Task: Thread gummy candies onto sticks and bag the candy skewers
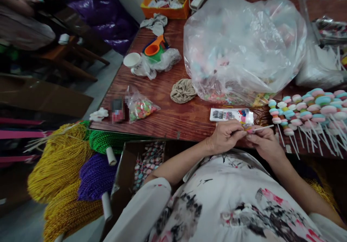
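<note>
At the table's front edge, my left hand (225, 136) and my right hand (265, 143) meet, both closed in a pinch. Between their fingertips is a small pink and yellow piece, partly hidden, with a white lollipop stick (263, 127) pointing out to the right. Just beyond the fingers lies a white printed packet (230, 115). To the right, several pastel marshmallow skewers (311, 108) are heaped with their white sticks toward me. A big clear plastic bag (241, 46) of pink and blue pieces stands behind the packet.
On the left of the table are a small bag of colourful pieces (141, 107), a beige cloth coil (183, 90), a white cup (132, 60) and an orange tray (166, 12). Below, a cardboard box (119, 187) holds more skewers beside yellow cord bundles (61, 162). A person sits far left.
</note>
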Demonstrator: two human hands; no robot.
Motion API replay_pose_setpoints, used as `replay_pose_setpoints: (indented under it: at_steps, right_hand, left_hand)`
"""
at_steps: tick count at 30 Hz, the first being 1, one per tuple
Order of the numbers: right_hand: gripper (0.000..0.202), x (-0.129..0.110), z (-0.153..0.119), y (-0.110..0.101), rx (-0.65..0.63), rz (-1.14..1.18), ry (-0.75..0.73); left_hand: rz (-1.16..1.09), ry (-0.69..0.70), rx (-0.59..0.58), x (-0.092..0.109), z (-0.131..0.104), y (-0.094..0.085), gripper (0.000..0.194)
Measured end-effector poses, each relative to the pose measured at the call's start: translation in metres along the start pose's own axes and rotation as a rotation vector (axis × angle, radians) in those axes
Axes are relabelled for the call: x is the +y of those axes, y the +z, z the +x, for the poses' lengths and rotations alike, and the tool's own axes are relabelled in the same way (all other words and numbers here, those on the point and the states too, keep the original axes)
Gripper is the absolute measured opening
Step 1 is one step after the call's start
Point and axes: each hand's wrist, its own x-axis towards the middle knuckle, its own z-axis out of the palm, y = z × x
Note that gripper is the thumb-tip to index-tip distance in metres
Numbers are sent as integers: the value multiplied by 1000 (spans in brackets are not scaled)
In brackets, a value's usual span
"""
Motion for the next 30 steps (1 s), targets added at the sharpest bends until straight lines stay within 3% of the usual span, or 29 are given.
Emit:
replay_pose_setpoints:
  at_steps: [2,4,6,9,11,13,16,23,26,28,30]
  right_hand:
    - [34,-8,6,-6,-187,-46,16]
    - [33,-19,6,-9,-332,-260,-98]
    - [22,-31,0,-9,-401,-615,-395]
    - [18,-48,-19,-6,-431,-1099,-991]
    - [24,-54,-30,-5,-444,-1256,-1302]
    - [23,-58,-37,-6,-496,-1333,-1454]
    - [25,-60,-39,-7,-557,-1353,-1496]
    - [21,-64,-29,9,-668,-1348,-1369]
    - [19,-66,-28,17,-651,-1392,-1388]
    - [19,-65,-31,22,-626,-1434,-1403]
    - [18,-62,-36,25,-635,-1492,-1380]
  left_hand:
    - [-15,-62,-88,6,3,-3,27]
    - [-117,-219,-189,11,6,-6,33]
    - [-298,-471,-299,15,6,-9,35]
    - [-566,-841,-448,17,3,-11,35]
    - [-669,-969,-546,16,1,-10,36]
    - [-726,-1016,-654,15,1,-9,35]
    - [-742,-1009,-776,16,6,-11,34]
    - [-625,-895,-1029,20,21,-13,27]
    - [-603,-818,-1100,15,27,-16,26]
    - [-509,-753,-1091,9,34,-28,27]
    - [-334,-666,-938,5,43,-46,28]
